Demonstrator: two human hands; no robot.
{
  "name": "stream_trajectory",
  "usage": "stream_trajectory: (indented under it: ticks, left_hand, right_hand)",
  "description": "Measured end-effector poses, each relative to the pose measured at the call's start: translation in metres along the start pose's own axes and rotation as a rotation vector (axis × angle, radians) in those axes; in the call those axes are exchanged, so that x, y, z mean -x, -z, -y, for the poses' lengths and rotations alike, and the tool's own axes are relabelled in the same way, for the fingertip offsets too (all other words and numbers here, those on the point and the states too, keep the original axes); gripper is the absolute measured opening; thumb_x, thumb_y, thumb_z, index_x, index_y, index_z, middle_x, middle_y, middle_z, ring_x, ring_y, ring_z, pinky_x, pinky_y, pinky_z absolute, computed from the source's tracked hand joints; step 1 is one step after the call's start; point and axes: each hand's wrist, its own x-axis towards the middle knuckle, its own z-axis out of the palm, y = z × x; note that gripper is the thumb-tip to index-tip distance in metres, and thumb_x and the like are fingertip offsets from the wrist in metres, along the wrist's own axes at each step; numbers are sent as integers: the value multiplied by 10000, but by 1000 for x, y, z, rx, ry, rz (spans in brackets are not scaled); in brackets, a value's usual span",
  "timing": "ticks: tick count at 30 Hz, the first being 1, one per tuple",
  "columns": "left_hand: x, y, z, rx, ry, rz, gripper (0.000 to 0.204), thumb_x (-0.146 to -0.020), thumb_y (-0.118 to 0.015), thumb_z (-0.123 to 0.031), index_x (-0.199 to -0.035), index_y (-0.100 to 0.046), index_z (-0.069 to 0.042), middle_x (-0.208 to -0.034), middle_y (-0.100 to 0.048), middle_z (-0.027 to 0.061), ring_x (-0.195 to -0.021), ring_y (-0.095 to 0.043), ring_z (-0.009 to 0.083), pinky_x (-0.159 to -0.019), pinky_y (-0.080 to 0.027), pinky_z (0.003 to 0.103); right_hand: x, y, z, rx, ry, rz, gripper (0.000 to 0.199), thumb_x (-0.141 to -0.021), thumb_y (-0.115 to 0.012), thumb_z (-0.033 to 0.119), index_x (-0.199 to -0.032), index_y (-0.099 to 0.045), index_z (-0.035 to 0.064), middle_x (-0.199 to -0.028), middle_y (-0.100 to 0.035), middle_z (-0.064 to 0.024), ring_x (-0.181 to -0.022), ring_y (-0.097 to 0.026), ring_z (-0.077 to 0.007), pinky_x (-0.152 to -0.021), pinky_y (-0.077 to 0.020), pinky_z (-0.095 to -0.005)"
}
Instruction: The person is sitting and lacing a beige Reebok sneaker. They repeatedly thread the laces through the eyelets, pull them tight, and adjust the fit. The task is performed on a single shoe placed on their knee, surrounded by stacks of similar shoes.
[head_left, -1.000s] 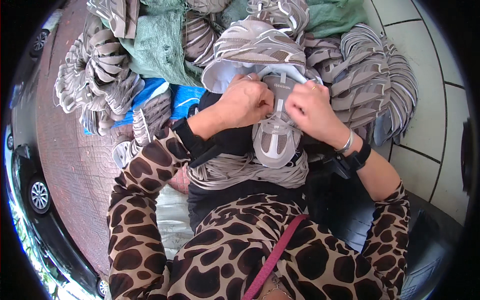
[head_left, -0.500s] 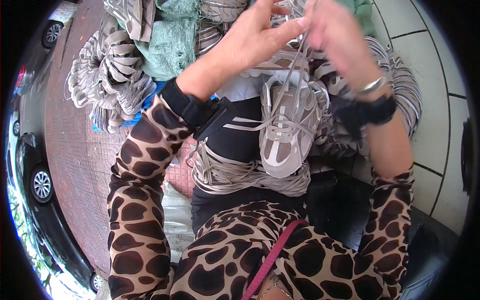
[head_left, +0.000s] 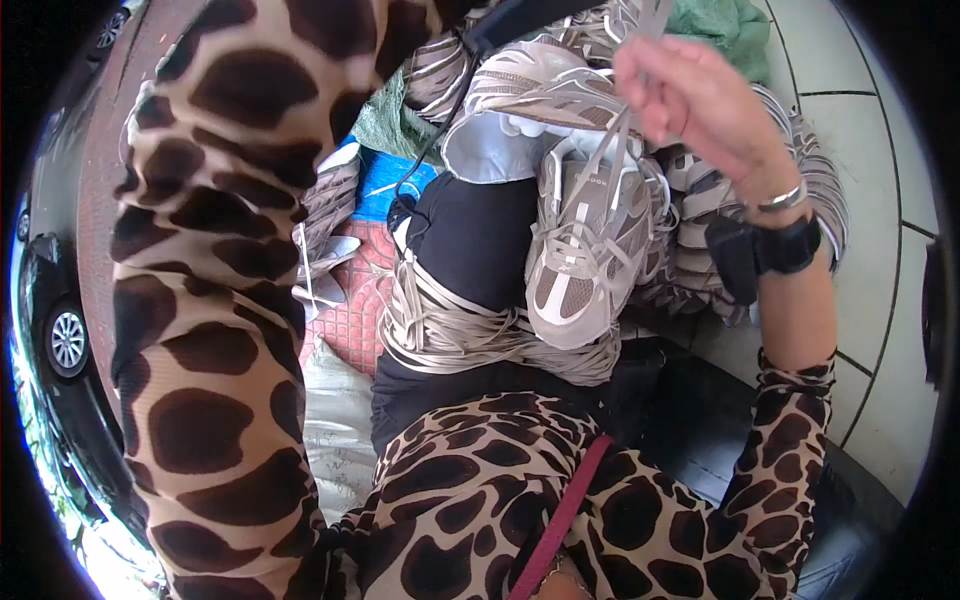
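Note:
A grey-beige sneaker (head_left: 575,300) rests toe toward me on my lap. Its flat lace (head_left: 607,155) is threaded in part and rises from the upper to my right hand (head_left: 690,105), whose fingers are closed around it. My left arm (head_left: 240,250) in a spotted sleeve stretches far up and across; its hand lies beyond the upper edge. Beyond the sneaker another shoe upper (head_left: 545,75) lies sideways, its pale lining showing. Across my black-trousered thighs lies a thick bundle of loose beige laces (head_left: 460,345).
Stacked shoe uppers (head_left: 715,235) crowd the right side beside pale floor tiles (head_left: 850,140). Green sacking (head_left: 725,35) is at the back. A white sack (head_left: 335,420) and a blue sheet (head_left: 385,180) lie left of my legs. Parked cars stand at far left.
My left hand has swung up and out of view, its sleeve now covering the upper left. The right hand has moved slightly down and right, keeping the lace.

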Motion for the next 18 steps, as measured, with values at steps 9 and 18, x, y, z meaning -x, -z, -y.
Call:
stream_trajectory:
  ticks: [9, 18]
  left_hand:
    - [240, -87, 27, -368, 94, 90, 111, -852, -686, -168, -926, -687, -85, -612, -595, 105, -536, -591, 215, -524, -466, 349]
    - [261, -123, 59, -67, 296, 373, 122, -825, -673, -143, -896, -664, -44, -688, -635, 78, -634, -599, 195, -600, -476, 342]
  right_hand:
    - [-2, 63, 16, 29, 148, -508, 342, -1067, -393, 259, -1057, -598, -15, -948, -690, -92, -754, -651, -136, -697, -576, -272]
    - [-6, 43, 16, 50, 114, -516, 325, -1063, -407, 253, -1033, -607, -1, -932, -673, -79, -728, -633, -129, -665, -561, -265]
